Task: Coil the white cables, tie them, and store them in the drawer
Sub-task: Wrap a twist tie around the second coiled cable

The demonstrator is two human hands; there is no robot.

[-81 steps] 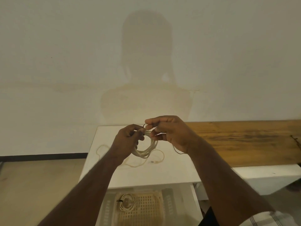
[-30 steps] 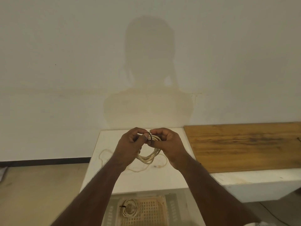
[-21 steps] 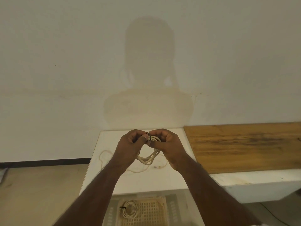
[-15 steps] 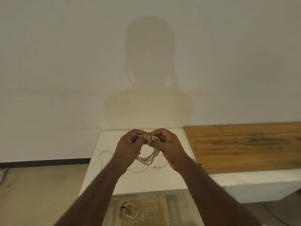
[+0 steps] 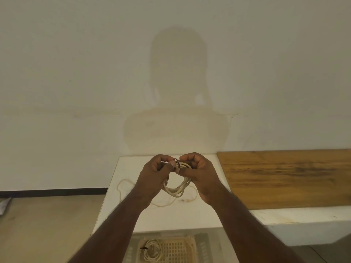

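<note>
A coiled white cable (image 5: 178,187) hangs between my hands above the white cabinet top (image 5: 190,215). My left hand (image 5: 154,176) and my right hand (image 5: 197,172) both pinch the coil's top, where a thin dark tie (image 5: 177,162) wraps round the strands. A second white cable (image 5: 125,186) lies loose on the cabinet top behind my hands, its plug end (image 5: 187,200) showing at the right. Below, the open drawer (image 5: 207,247) holds a woven basket (image 5: 182,249) with a tied cable coil (image 5: 152,250) inside.
A wooden board (image 5: 288,177) lies on a white bench (image 5: 307,221) to the right of the cabinet. A plain wall stands close behind. Tan floor (image 5: 47,224) stretches to the left, with a dark baseboard along the wall.
My right hand has drawn in from a raised position and now meets the left at the coil's top; the tie sits tighter round the strands. In the last second almost nothing moved.
</note>
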